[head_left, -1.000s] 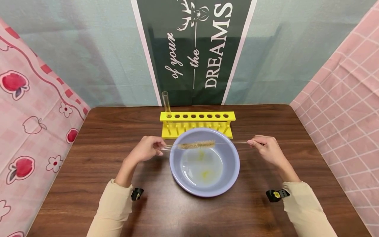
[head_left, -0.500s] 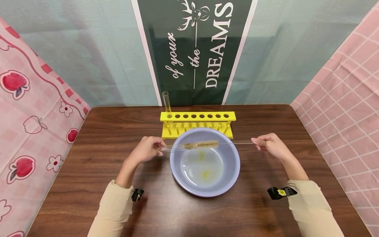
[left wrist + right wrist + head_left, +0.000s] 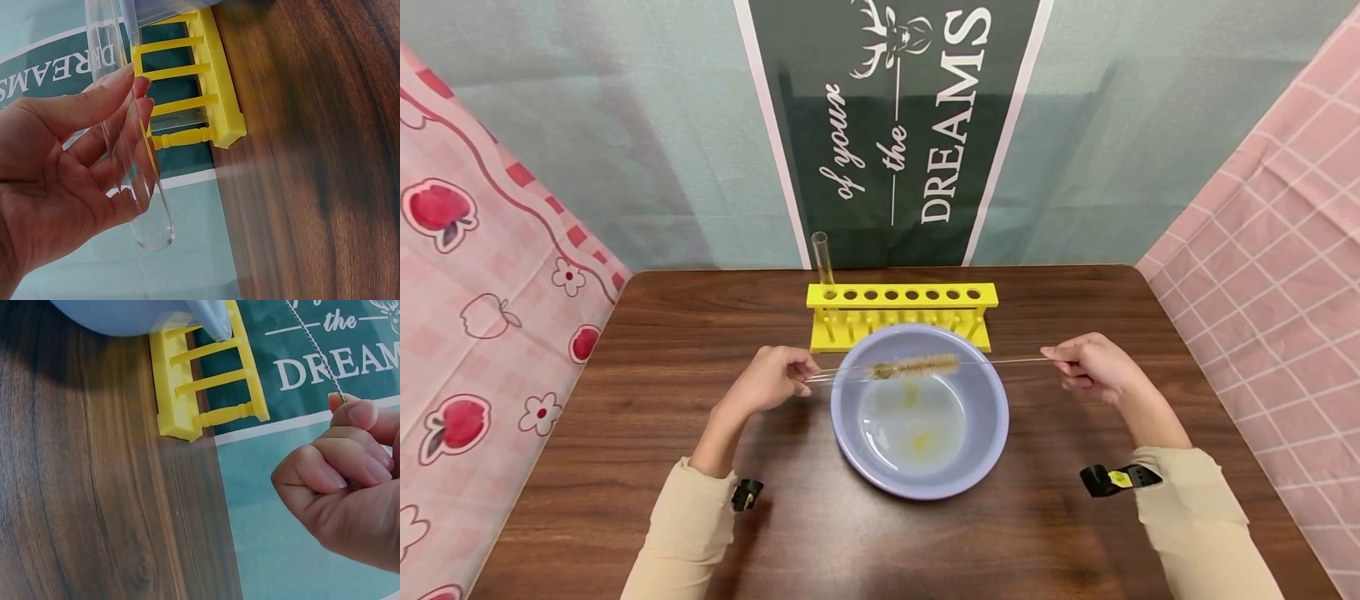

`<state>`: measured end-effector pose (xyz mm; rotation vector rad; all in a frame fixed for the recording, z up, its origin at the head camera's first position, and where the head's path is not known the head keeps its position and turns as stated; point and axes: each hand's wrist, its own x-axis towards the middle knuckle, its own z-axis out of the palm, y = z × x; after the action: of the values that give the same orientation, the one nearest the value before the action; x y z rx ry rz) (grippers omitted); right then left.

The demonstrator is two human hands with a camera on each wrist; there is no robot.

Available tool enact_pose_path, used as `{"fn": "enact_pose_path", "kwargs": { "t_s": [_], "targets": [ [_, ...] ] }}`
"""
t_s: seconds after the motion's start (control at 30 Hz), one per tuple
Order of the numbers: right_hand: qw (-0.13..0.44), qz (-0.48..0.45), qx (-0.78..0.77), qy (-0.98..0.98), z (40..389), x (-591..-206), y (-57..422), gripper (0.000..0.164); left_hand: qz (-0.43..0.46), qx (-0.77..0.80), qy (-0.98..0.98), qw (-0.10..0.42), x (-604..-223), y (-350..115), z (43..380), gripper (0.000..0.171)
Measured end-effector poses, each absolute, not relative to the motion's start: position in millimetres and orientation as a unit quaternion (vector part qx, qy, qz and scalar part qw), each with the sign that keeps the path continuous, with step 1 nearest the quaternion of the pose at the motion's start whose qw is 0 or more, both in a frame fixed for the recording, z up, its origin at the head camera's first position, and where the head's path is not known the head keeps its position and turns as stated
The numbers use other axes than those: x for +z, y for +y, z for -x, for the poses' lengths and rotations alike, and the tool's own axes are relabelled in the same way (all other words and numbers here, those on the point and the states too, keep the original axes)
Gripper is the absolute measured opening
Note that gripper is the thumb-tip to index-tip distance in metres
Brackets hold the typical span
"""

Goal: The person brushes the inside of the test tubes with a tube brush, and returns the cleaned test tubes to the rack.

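My left hand [image 3: 775,377] holds a clear glass test tube [image 3: 134,181] lying sideways, its rounded end by the palm side. The fingers and thumb close around the glass in the left wrist view. My right hand [image 3: 1093,367] pinches the twisted wire handle [image 3: 320,353] of a test tube brush between thumb and fingers. Tan bristles of the test tube brush [image 3: 925,365] hang above a lavender basin [image 3: 844,442] with cloudy water and yellowish patches. At their left end the bristles look narrower and seem to sit inside the tube's mouth; the exact overlap is hard to tell.
Behind the basin stands a yellow test tube rack [image 3: 901,296]. Another test tube [image 3: 823,258] is upright in its leftmost hole, with yellowish liquid low down. Everything rests on a dark wooden table [image 3: 700,308], with patterned cloths on three sides.
The right hand has drawn to the right, and the brush has shifted right with it, more of its bristles out from the tube. The left hand and tube have stayed nearly still.
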<state>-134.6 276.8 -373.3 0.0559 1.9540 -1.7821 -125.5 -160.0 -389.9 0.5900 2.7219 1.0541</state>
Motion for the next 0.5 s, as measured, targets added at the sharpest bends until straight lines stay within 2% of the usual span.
{"fn": "enact_pose_path", "kwargs": {
  "t_s": [0.2,0.5],
  "targets": [
    [0.189,0.035,-0.591,0.784,130.6,-379.3,277.5,0.039,-0.192,0.353,0.912,0.085,-388.3,-162.2,125.0,0.018],
    [0.065,0.109,-0.478,0.869,125.8,-393.9,283.3,0.033,-0.202,0.359,0.908,0.081,-391.0,-166.5,124.7,0.018]
  ]
}}
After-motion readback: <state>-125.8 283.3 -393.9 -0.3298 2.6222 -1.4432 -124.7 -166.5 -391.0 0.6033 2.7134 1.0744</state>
